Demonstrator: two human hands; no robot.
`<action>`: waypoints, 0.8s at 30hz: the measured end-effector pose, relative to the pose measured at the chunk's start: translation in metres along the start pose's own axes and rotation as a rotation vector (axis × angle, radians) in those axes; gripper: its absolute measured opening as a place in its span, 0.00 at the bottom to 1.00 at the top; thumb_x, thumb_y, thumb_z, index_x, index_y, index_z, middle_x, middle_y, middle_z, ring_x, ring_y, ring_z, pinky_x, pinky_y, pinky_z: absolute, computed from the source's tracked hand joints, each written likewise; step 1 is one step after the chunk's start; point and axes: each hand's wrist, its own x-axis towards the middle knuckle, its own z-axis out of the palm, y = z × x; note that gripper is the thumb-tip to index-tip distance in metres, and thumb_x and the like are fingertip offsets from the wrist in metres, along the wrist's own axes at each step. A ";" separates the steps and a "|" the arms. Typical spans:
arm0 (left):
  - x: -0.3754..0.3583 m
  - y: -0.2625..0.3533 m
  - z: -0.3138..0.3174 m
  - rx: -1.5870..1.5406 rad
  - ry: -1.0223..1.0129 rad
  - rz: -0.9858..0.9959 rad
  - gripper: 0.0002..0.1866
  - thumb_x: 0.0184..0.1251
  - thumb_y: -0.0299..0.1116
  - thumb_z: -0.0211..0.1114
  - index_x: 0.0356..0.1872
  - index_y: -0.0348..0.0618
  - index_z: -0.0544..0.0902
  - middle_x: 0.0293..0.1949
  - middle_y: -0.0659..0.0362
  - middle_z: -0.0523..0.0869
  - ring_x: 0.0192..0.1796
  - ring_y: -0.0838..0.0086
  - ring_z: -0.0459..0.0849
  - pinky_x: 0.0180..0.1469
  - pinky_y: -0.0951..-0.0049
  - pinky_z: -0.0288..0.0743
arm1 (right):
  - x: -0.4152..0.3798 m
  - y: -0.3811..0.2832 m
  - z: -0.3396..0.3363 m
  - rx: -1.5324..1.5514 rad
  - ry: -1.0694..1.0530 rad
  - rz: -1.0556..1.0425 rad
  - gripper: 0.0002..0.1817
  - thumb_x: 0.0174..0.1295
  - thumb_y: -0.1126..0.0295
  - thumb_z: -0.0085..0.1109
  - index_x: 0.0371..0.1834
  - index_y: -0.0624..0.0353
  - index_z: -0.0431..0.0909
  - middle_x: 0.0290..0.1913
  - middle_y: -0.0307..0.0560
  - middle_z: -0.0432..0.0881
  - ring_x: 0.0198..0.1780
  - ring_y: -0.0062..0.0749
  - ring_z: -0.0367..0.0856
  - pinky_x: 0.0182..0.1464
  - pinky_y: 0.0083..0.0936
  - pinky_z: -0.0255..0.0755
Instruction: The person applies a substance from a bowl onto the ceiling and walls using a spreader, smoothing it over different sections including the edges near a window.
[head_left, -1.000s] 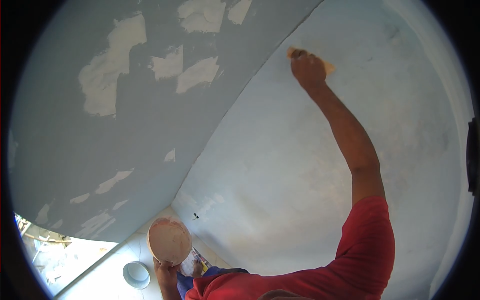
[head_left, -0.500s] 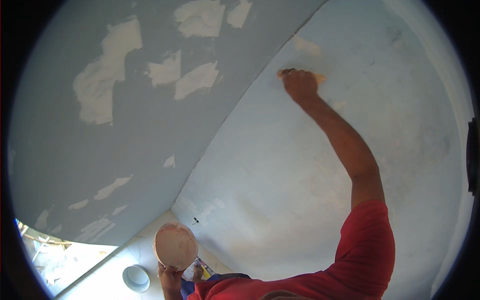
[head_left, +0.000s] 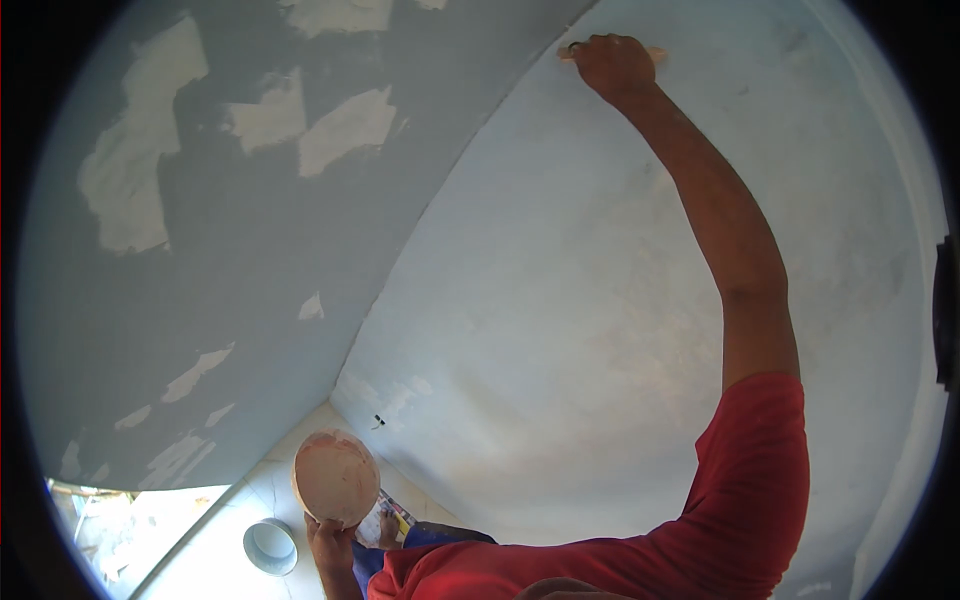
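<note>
– Your right grip [head_left: 615, 68] is closed around a flat tan tool [head_left: 657, 54], high on the pale blue wall [head_left: 520, 260] and near the top edge of the view. Your hand covers the tool's middle, and its 2 ends stick out on either side.

– Is the tool pressed to the wall?

– It looks held against it, but your hand hides most of the tool, so the exact contact cannot be told. Your right arm stretches upward, bent slightly, out of a red sleeve [head_left: 750, 470].

– And your left grip [head_left: 332, 545]?

– That 1 is low, left of your body, holding a round pan [head_left: 337, 478] by its lower edge. The pan's tan face is tilted towards the camera, with reddish smears near its upper rim.

– What lies around you?

– Just left of the pan, a round tub [head_left: 254, 556] stands on the pale floor [head_left: 200, 545]. Beyond them, a grey wall [head_left: 250, 250] with whitish patches [head_left: 345, 132] meets the blue wall along a dark seam. Near the corner, a small dark fitting [head_left: 378, 421] sits low on the blue wall.
</note>
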 end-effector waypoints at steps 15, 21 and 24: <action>0.001 0.011 -0.005 -0.121 -0.027 -0.082 0.42 0.46 0.20 0.53 0.71 0.38 0.58 0.62 0.39 0.70 0.61 0.43 0.77 0.52 0.47 0.85 | -0.095 0.003 -0.034 -0.150 0.161 0.267 0.11 0.59 0.69 0.56 0.39 0.60 0.85 0.35 0.45 0.87 0.37 0.38 0.87 0.38 0.36 0.81; 0.005 0.019 0.016 -0.143 -0.102 -0.100 0.42 0.46 0.20 0.53 0.71 0.38 0.59 0.62 0.41 0.70 0.60 0.45 0.78 0.52 0.49 0.85 | -0.148 -0.061 0.003 -0.310 0.227 0.111 0.16 0.54 0.68 0.59 0.43 0.64 0.85 0.40 0.53 0.87 0.39 0.41 0.87 0.36 0.36 0.81; 0.001 0.020 0.015 -0.150 -0.100 -0.080 0.42 0.45 0.20 0.53 0.71 0.39 0.59 0.61 0.41 0.70 0.59 0.45 0.79 0.52 0.49 0.85 | -0.149 -0.062 -0.014 -0.157 0.049 0.105 0.16 0.53 0.66 0.60 0.42 0.62 0.85 0.39 0.51 0.87 0.36 0.39 0.86 0.33 0.36 0.80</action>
